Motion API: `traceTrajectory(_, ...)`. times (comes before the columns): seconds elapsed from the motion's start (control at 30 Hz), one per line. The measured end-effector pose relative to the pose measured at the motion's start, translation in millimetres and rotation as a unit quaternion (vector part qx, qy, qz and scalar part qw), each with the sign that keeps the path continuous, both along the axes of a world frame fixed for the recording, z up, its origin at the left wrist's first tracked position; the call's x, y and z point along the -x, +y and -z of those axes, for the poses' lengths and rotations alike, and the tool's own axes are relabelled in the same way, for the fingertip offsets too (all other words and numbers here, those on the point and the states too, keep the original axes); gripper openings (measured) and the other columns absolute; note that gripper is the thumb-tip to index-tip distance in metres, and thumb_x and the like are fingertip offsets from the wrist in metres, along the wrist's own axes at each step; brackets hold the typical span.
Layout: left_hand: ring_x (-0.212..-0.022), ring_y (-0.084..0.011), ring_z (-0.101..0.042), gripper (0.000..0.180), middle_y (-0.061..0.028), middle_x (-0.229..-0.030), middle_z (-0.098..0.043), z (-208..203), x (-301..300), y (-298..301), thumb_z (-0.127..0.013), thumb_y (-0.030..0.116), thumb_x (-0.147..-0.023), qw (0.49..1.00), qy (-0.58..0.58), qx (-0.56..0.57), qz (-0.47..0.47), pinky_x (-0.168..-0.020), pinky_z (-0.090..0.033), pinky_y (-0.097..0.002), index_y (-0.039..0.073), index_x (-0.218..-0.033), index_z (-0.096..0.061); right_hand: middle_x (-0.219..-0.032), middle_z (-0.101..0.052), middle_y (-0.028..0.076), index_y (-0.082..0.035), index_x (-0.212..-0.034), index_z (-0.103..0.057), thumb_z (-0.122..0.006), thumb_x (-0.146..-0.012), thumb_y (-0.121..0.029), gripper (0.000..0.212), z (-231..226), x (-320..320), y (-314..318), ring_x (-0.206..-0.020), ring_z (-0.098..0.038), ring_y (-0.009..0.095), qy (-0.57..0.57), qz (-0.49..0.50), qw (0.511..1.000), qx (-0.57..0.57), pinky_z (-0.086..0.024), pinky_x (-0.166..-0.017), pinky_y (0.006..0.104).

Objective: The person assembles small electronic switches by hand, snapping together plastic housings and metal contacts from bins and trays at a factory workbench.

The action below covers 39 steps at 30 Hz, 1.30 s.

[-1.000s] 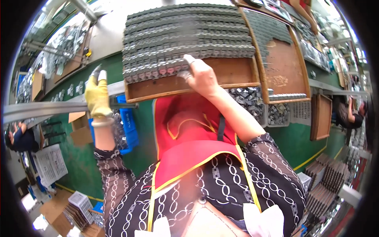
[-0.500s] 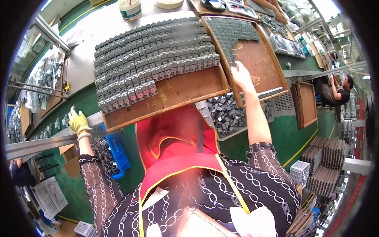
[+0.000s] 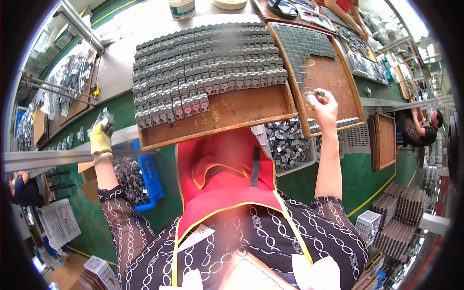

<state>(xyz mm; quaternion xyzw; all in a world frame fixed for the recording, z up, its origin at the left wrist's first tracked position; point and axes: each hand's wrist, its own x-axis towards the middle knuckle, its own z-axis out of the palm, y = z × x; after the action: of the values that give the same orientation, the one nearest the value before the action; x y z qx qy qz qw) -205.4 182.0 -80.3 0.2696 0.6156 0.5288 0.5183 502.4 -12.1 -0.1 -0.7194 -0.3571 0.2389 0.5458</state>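
My left hand [image 3: 100, 139], in a yellow glove, is raised at the left, its fingers closed on a small grey metal part [image 3: 105, 117]. Bare and pinched, my right hand [image 3: 326, 109] hovers over the right wooden tray [image 3: 322, 79] with another small grey metal part [image 3: 311, 99] at its fingertips. Rows of similar parts fill the far side of that tray, and a short row runs along its near edge. Between my hands, the larger wooden tray [image 3: 241, 103] carries tight rows of grey metal blocks [image 3: 188, 63], several of them pinkish in the nearest row.
A grey bin of loose metal parts [image 3: 290, 145] sits below the trays, and a blue bin [image 3: 151, 176] stands lower left. Several loose parts [image 3: 70, 140] line the green surface at left. A white tub [image 3: 182, 8] stands behind. Another person's hands [image 3: 358, 29] work at far right.
My right hand has drawn back from the tray's bare middle and now shows a metal part. My left hand has closed and lifted a part. The view has shifted slightly.
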Motion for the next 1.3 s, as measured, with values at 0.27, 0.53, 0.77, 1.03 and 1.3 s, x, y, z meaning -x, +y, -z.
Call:
traceTrajectory(0.27, -0.1, -0.0216, -0.066, 0.031, -0.0084, -0.106, -0.072, -96.8, -181.8, -100.9, -0.059, 0.036, -0.098, 0.91, -0.218, -0.099, 0.34, -0.084, -0.048, -0.036, 0.009, -0.11, -0.068, -0.099, -0.069, 0.008, -0.001, -0.097, -0.064, -0.077, -0.077, 0.016, 0.029, -17.6, 147.9, -1.6, -0.092, -0.069, 0.016, 0.17, -0.263, 0.947, -0.07, -0.061, -0.084, 0.0323)
traceTrajectory(0.53, -0.087, -0.0102, -0.061, 0.036, -0.0011, -0.101, -0.069, -67.8, -262.2, -184.9, -0.063, 0.043, -0.098, 0.862, -0.296, 0.136, 0.388, -0.077, -0.048, -0.0263, 0.009, -0.109, -0.069, -0.114, -0.07, 0.012, 0.003, -0.112, -0.065, -0.07, -0.087, 0.011, 0.026, 4.6, 213.8, -15.9, -0.1, -0.07, 0.019, 0.287, -0.38, 0.878, 0.039, -0.059, -0.092, 0.0337)
traceTrajectory(0.77, -0.084, -0.0153, -0.065, 0.04, -0.0056, -0.099, -0.07, -81.2, -257.0, -188.4, -0.061, 0.042, -0.097, 0.87, -0.166, 0.151, 0.44, -0.078, -0.052, -0.0296, 0.005, -0.11, -0.07, -0.109, -0.073, 0.011, 0.004, -0.111, -0.07, -0.069, -0.088, 0.011, 0.024, 14.8, 206.7, -29.3, -0.102, -0.069, 0.017, 0.145, -0.41, 0.897, 0.071, -0.058, -0.091, 0.0297)
traceTrajectory(1.03, -0.08, -0.0191, -0.071, 0.049, -0.0136, -0.098, -0.073, -84.9, -253.9, -189.0, -0.061, 0.045, -0.096, 0.83, -0.178, 0.18, 0.497, -0.073, -0.055, -0.03, 0.002, -0.115, -0.069, -0.106, -0.074, 0.01, 0.002, -0.103, -0.073, -0.073, -0.085, 0.009, 0.02, 29.6, 214.4, -47.6, -0.095, -0.07, 0.016, 0.34, -0.317, 0.885, 0.03, -0.059, -0.086, 0.0307)
traceTrajectory(1.3, -0.075, -0.0164, -0.071, 0.042, -0.0094, -0.091, -0.074, -81.0, -239.6, -190.0, -0.067, 0.039, -0.093, 0.798, -0.238, 0.172, 0.526, -0.062, -0.052, -0.0278, 0.001, -0.111, -0.07, -0.12, -0.065, 0.006, 0.0, -0.131, -0.059, -0.076, -0.084, 0.004, 0.05, 12.4, 210.2, -40.0, -0.109, -0.064, 0.014, 0.236, -0.486, 0.832, 0.125, -0.053, -0.096, 0.0288)
